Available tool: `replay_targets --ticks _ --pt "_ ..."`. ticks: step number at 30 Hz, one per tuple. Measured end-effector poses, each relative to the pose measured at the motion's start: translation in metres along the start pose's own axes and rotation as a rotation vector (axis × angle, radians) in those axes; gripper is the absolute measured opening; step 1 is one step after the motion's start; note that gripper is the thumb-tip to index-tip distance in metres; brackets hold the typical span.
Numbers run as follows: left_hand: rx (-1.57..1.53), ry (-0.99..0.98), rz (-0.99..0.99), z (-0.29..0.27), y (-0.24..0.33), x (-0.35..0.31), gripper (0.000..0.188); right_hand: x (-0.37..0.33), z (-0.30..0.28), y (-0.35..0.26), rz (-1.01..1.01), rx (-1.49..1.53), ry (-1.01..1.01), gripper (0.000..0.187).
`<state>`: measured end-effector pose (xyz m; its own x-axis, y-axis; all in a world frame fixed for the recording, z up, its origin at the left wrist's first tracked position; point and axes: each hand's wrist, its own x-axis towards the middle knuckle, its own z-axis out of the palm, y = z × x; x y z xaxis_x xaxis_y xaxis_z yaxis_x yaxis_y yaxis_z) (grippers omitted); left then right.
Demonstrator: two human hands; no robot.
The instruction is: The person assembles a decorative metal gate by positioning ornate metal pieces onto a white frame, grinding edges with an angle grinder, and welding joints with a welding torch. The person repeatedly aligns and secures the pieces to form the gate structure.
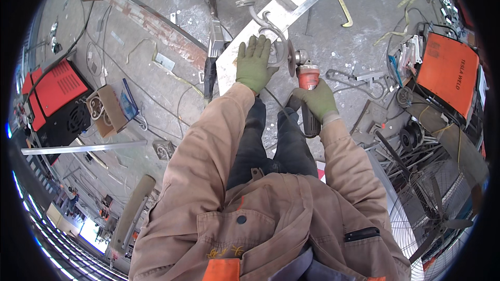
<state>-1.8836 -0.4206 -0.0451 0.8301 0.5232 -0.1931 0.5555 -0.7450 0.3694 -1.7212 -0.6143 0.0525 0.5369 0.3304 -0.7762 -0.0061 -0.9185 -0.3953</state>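
Observation:
My right hand (319, 100), in a green work glove, is wrapped round the body of a red and black angle grinder (308, 78). Its disc (291, 58) stands on edge, close beside a curved grey metal scroll ornament (264, 22); whether the two touch I cannot tell. The ornament lies along a white flat bar or panel (227, 66). My left hand (254, 63), gloved in green too, lies flat there with its fingers stretched out, next to the scroll. What lies under that palm is hidden.
A red and black machine (60, 88) and a cardboard box of scroll pieces (107, 110) stand left. On the right are an orange welding machine (448, 73) and a caged fan (435, 213). A rusty beam (151, 23), a yellow bent bar (342, 8) and cables cross the floor.

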Motion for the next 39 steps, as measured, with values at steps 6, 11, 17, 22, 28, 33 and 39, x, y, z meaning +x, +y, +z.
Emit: replay_targets --ticks 6,11,17,22,28,33,39 --pt "-0.006 -0.02 -0.009 -0.001 0.002 0.001 0.1 0.001 -0.005 -0.001 -0.005 -0.017 -0.009 0.083" --pt "0.022 -0.007 -0.007 0.002 0.0 0.001 0.104 -0.001 -0.002 0.011 -0.007 -0.078 0.003 0.088" --pt "0.018 -0.005 -0.001 0.003 0.0 0.0 0.104 0.004 -0.01 0.007 -0.058 -0.082 -0.003 0.086" --pt "0.026 0.005 0.009 0.001 0.0 0.0 0.102 0.007 -0.015 -0.002 -0.027 -0.083 -0.027 0.083" --pt "0.034 -0.001 -0.001 0.0 -0.001 0.0 0.102 -0.005 -0.015 0.01 -0.041 -0.083 -0.038 0.079" --pt "0.042 0.001 -0.005 0.002 0.001 0.001 0.102 -0.01 -0.018 0.012 -0.014 -0.089 -0.041 0.08" --pt "0.033 0.0 -0.019 0.005 0.001 0.002 0.103 -0.005 -0.019 0.008 0.015 -0.118 -0.045 0.08"
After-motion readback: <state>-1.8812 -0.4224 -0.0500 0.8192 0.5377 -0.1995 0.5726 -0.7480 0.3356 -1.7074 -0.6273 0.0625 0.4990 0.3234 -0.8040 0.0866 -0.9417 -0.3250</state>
